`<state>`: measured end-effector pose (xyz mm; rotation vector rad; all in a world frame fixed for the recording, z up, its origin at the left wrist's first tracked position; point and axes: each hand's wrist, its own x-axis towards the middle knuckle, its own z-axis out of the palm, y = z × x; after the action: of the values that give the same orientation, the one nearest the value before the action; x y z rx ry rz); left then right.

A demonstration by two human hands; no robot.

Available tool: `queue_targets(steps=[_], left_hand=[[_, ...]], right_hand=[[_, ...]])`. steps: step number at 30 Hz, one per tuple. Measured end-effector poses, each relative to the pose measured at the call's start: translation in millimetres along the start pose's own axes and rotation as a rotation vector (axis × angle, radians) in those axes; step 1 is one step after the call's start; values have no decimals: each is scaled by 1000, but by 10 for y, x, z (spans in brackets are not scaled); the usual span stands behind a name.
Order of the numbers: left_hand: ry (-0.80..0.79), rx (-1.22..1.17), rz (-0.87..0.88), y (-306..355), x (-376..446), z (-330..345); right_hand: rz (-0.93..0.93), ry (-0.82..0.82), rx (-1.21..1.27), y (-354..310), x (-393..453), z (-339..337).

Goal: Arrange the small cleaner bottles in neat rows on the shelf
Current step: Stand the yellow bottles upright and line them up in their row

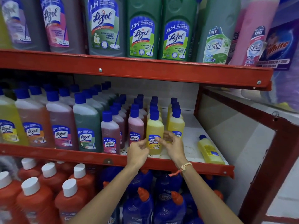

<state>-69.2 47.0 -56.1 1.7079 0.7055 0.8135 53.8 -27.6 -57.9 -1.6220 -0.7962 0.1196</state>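
Note:
Small cleaner bottles with blue caps stand in rows on the middle shelf (191, 143): pink rows (135, 126) on the left, yellow rows (175, 123) on the right. Both my hands are at the front yellow bottle (154, 126), which stands upright at the shelf's front edge. My left hand (137, 152) pinches its lower left side. My right hand (173, 143) touches its right side with the fingers spread. Another small yellow bottle (210, 150) lies on its side to the right, cap pointing back.
Larger Lizol bottles (87, 125) fill the left of the same shelf. The red upper shelf (129, 68) carries big cleaner bottles. Below stand red bottles with white caps (32, 196) and blue bottles (168, 206). A red frame (265, 160) closes the right side.

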Motion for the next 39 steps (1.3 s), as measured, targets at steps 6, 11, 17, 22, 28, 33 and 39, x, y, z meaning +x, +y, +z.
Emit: queue_targets(steps=[6,11,17,22,28,33,39], left_hand=[[41,160,27,54,-79,-1],[69,255,77,82,-117,71],[-255,157,18,166,-19,617],[-356,108,-116,319,57,1312],[-428,22,-352,363,267,1698],[-383,-110,-308,379,260,1514],[-195,-98,-27,325,155,1230]], right_hand=[[-34,61,-132,-95,-60,-6],[10,123,-195,-46,-84,-312],[178,448,-591,111,58,-1170],[495,77,-892,235,199,-1640],[546,1,-532,452,363,-1776],[506,24,-38,452,232,-1701],[227,111,151,274,33,-1431]])
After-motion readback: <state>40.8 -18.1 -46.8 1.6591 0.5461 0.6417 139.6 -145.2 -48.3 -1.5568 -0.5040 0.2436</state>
